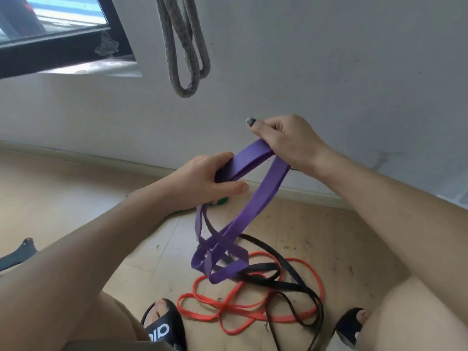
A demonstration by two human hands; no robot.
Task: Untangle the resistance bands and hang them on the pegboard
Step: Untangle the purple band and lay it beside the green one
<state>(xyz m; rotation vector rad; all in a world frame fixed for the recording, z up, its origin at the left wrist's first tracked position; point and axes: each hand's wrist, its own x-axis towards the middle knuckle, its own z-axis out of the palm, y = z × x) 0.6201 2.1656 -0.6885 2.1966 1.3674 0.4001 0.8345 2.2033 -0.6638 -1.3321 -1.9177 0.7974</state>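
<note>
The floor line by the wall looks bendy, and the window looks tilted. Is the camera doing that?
Likely yes: in the head view, the wide-angle lens curves the baseboard and tilts the window. Daylight is soft, without glare. The purple band in both hands looks slightly soft.

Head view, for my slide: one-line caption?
Both hands lift the tangled purple band off red and black bands.

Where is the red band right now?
Head view: the red band lies on the floor between the person's feet, tangled with the black band, below the purple band.
</note>
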